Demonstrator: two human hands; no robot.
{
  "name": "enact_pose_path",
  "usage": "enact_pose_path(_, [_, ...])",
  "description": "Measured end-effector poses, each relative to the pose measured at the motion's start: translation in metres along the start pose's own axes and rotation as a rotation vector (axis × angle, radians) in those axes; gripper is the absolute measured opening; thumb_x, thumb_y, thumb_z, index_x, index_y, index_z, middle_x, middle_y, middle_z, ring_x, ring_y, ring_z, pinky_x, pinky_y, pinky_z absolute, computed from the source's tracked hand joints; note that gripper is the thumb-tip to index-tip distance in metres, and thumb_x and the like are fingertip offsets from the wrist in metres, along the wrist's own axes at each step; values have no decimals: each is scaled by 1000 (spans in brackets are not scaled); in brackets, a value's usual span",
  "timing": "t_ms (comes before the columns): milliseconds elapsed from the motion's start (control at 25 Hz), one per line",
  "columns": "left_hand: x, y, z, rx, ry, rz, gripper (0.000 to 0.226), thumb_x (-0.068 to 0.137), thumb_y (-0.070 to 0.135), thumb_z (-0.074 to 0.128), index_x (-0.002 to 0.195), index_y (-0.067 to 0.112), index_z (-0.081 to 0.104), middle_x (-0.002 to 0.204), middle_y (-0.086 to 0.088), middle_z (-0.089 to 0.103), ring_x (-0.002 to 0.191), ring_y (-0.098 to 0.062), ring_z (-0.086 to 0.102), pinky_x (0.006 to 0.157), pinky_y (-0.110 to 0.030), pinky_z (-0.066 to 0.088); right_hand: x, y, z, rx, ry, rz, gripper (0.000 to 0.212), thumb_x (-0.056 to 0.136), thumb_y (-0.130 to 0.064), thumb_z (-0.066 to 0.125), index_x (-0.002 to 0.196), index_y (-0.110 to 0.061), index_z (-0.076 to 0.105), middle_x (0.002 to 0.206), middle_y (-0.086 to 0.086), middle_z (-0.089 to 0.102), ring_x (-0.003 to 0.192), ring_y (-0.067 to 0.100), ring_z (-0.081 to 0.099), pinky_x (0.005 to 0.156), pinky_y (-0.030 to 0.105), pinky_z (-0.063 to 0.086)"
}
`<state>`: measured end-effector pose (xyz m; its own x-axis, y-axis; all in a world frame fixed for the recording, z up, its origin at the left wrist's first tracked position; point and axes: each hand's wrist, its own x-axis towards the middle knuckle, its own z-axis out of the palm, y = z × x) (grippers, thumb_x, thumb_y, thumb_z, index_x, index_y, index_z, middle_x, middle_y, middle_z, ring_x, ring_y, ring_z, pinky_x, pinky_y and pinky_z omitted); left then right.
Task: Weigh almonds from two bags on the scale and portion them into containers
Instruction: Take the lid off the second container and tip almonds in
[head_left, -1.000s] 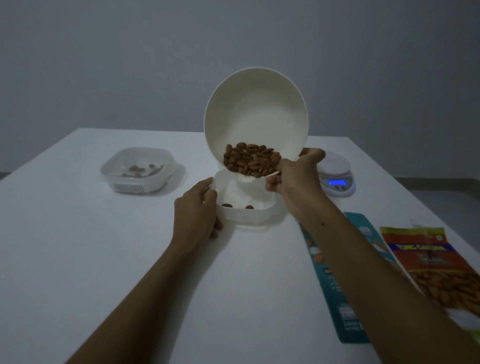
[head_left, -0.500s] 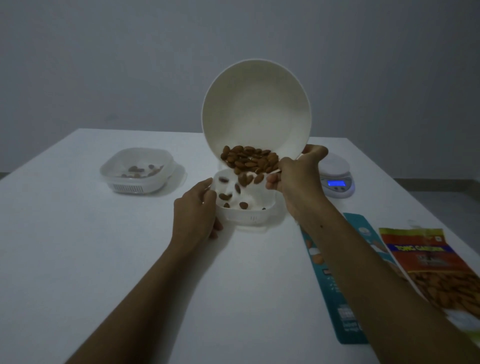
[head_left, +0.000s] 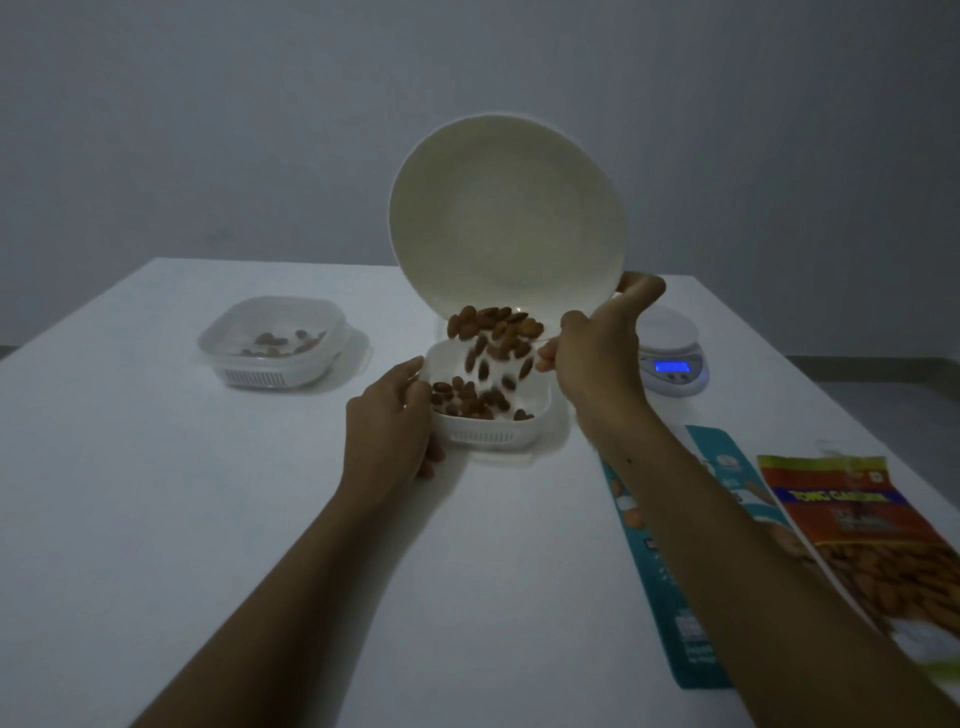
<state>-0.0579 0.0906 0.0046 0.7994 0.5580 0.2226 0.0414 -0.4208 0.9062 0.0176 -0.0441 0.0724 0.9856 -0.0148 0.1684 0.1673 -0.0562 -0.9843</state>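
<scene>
My right hand (head_left: 597, 353) grips the rim of a white bowl (head_left: 506, 218), tilted steeply toward me. Brown almonds (head_left: 493, 325) slide off its lower edge and fall into a small white container (head_left: 493, 436) at the table's middle, where several lie on the bottom. My left hand (head_left: 389, 421) holds that container by its left side. A second clear container (head_left: 272, 343) with a few almonds stands at the far left. A small white scale (head_left: 672, 366) with a lit blue display sits behind my right hand.
Two almond bags lie flat at the right: a teal one (head_left: 670, 597), partly under my right forearm, and an orange-red one (head_left: 852, 525) near the table's right edge. The white table (head_left: 156, 519) ends at a grey wall behind.
The bowl has tilted further up. Almonds that sat in it now pour out, and the pile in the container below has grown from two or three to several.
</scene>
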Motion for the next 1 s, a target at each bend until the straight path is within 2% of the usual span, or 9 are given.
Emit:
enact_pose_path(160, [-1,2,0,-19,2,-26,37,97,15,36,124,22,60,59,-9,66,31,-8,54,35,-20,46,-5,2,4,-78,58,-197,34,91,1,37,108,-23,21,104,2,46,91,27,60,72,40,59])
enact_pose_path(320, [-1,3,0,-22,9,-36,38,94,15,37,120,24,63,57,-12,66,31,-10,53,35,-23,47,-6,6,5,-82,120,-271,35,92,-6,43,103,-29,20,108,10,52,91,19,57,76,31,55])
enact_pose_path(440, [-2,3,0,-21,9,-40,38,95,15,36,121,24,62,58,-12,66,31,-10,53,34,-22,47,-3,11,5,-79,129,-271,38,91,-5,45,105,-30,20,111,10,53,93,24,60,77,33,58])
enact_pose_path(520, [-2,4,0,-21,10,-34,38,94,14,36,120,24,63,57,-12,66,30,-10,53,34,-21,46,2,11,-2,-63,61,-217,41,88,3,43,107,-27,23,112,9,53,84,26,63,63,24,57])
enact_pose_path(600, [-3,4,0,-24,13,-37,38,94,14,36,119,25,63,55,-11,65,30,-10,53,34,-22,45,9,9,-11,-33,12,-99,32,87,2,44,105,-21,32,101,10,58,59,16,61,50,21,54])
enact_pose_path(720, [-3,5,0,-28,6,-36,37,93,13,37,115,29,63,54,-13,64,30,-11,52,34,-23,45,32,5,-32,62,86,51,20,88,-3,47,103,-17,44,68,8,60,36,8,51,60,35,57])
enact_pose_path(840, [-4,5,0,-32,-2,-25,32,95,15,38,107,35,60,55,-14,65,31,-12,53,34,-25,47,69,2,-60,116,158,132,17,89,-4,47,105,-8,51,62,9,57,36,12,49,48,26,51])
enact_pose_path(920, [-4,5,0,-36,-1,-27,30,95,16,38,100,37,59,57,-15,65,32,-13,54,34,-28,48,92,4,-79,169,207,195,8,89,-2,46,87,-2,53,60,13,51,40,18,47,41,21,47])
enact_pose_path(1000, [-5,6,0,-37,1,-30,30,95,16,38,96,38,59,57,-15,65,33,-15,54,34,-31,49,108,9,-98,212,239,275,18,91,2,44,73,-2,47,60,13,46,45,19,42,36,19,46])
